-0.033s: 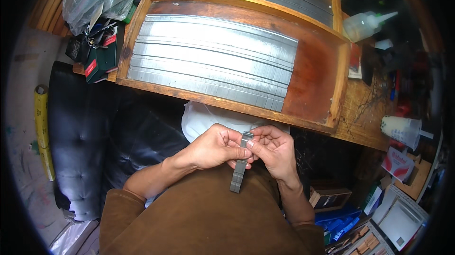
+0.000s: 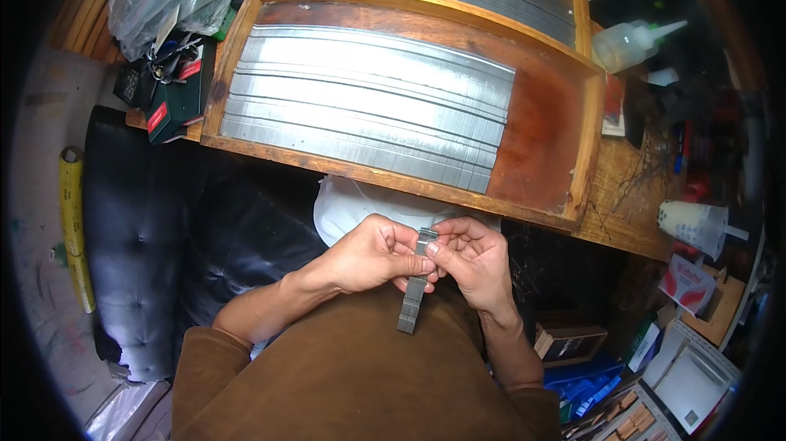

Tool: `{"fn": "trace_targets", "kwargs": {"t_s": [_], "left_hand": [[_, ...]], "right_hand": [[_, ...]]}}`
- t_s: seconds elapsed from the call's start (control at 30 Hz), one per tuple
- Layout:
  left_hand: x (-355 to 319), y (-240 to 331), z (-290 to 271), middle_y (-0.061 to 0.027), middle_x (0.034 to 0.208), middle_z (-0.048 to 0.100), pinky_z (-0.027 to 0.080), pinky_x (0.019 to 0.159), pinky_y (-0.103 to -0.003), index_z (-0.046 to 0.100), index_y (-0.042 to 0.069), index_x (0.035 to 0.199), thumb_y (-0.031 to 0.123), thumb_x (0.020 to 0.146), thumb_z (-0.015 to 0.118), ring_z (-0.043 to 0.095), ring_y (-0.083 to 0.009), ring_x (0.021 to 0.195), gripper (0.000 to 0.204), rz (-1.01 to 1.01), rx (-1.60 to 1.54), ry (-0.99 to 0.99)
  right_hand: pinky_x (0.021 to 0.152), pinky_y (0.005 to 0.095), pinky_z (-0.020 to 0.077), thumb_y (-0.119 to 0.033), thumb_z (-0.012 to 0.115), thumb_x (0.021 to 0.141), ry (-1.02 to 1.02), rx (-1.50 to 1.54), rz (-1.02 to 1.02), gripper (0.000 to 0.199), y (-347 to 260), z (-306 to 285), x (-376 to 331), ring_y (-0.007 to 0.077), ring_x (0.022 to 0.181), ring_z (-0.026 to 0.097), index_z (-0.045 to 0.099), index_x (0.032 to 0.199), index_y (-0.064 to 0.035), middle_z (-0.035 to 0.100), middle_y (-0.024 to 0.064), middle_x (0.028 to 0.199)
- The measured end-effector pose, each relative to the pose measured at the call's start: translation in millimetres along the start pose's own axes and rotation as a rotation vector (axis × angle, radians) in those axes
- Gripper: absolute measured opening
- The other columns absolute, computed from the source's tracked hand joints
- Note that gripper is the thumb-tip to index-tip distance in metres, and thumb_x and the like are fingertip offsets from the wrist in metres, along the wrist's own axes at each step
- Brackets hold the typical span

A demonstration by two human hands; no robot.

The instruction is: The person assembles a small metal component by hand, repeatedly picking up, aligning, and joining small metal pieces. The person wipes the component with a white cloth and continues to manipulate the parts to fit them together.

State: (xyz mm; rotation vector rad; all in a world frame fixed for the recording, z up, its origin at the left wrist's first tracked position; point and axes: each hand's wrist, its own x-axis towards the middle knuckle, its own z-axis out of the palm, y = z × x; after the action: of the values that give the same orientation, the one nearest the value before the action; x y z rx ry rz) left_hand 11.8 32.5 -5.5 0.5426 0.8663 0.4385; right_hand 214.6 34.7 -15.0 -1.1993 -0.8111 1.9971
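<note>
Lying between both hands, gray metal pieces extend toward the shirt.

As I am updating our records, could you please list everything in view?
Narrow metal piece: one, grey, held at centre.
Wooden trays: two, brown, upper middle.
Metal strips: many, silver, inside both trays.
Workbench: one, brown, beneath trays.
Squeeze bottle: one, translucent, right of trays.
Plastic bag: one, clear, upper left.
Dark box: at least one, green, below the bag.
Cup: one, pale, far right.
Carton: one, red and white, far right.
Tube: one, yellow, far left.
Padded seat: one, black, left.
Wooden box: one, brown, lower right.
Possible cloth: one, white, below trays.
Other clutter: uncountable, mixed colours, right side.
Shirt: one, brown, bottom.
Left hand: one, bare, on the metal piece.
Right hand: one, bare, likewise.
</note>
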Motion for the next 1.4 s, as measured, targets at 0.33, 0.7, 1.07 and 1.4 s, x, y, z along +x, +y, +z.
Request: {"fn": "trace_targets", "kwargs": {"t_s": [0.33, 0.7, 1.07, 1.4], "left_hand": [[-1.0, -1.4, 1.2, -0.0084, 0.095, 0.076, 0.055, 0.063, -0.020, 0.071, 0.000, 0.103, 0.013, 0.096, 0.069, 0.074, -0.0131, 0.085, 0.015, 0.004, -0.005, 0.003], [-0.7, -2.7, 1.4, -0.0095, 0.095, 0.076, 0.056, 0.063, -0.021, 0.071, -0.001, 0.102, 0.011, 0.096, 0.069, 0.074, -0.0149, 0.084, 0.014, 0.002, -0.008, -0.003], [-0.9, -1.7, 1.3, -0.0096, 0.093, 0.075, 0.057, 0.065, -0.022, 0.070, -0.001, 0.100, 0.011, 0.096, 0.068, 0.074, -0.0157, 0.084, 0.013, -0.013, -0.016, -0.015], [0.8, -3.1, 0.8, -0.0085, 0.094, 0.076, 0.056, 0.064, -0.021, 0.071, -0.001, 0.100, 0.012, 0.096, 0.069, 0.074, -0.0135, 0.084, 0.014, -0.002, -0.027, 0.001]], "right_hand": [[0.064, 0.0210, 0.0558, 0.006, 0.067, 0.091, -0.014, 0.015, -0.013, 0.020, 0.0, -0.5, -0.7, 0.0089, 0.073, 0.065, 0.061, 0.110, 0.0080, 0.066, 0.0089, 0.089], [0.064, 0.0206, 0.0545, 0.007, 0.067, 0.089, -0.017, 0.033, -0.004, 0.018, 0.6, -0.1, 0.5, 0.0080, 0.073, 0.064, 0.060, 0.106, 0.0060, 0.065, 0.0076, 0.089], [0.065, 0.0195, 0.0523, 0.008, 0.067, 0.088, -0.046, 0.052, -0.003, 0.018, 8.2, -4.2, 6.0, 0.0063, 0.072, 0.062, 0.059, 0.103, 0.0018, 0.066, 0.0052, 0.087], [0.064, 0.0209, 0.0518, 0.011, 0.063, 0.088, -0.033, 0.072, 0.067, 0.016, 0.2, -3.5, 5.4, 0.0070, 0.073, 0.060, 0.057, 0.100, 0.0031, 0.064, 0.0053, 0.088]]}}
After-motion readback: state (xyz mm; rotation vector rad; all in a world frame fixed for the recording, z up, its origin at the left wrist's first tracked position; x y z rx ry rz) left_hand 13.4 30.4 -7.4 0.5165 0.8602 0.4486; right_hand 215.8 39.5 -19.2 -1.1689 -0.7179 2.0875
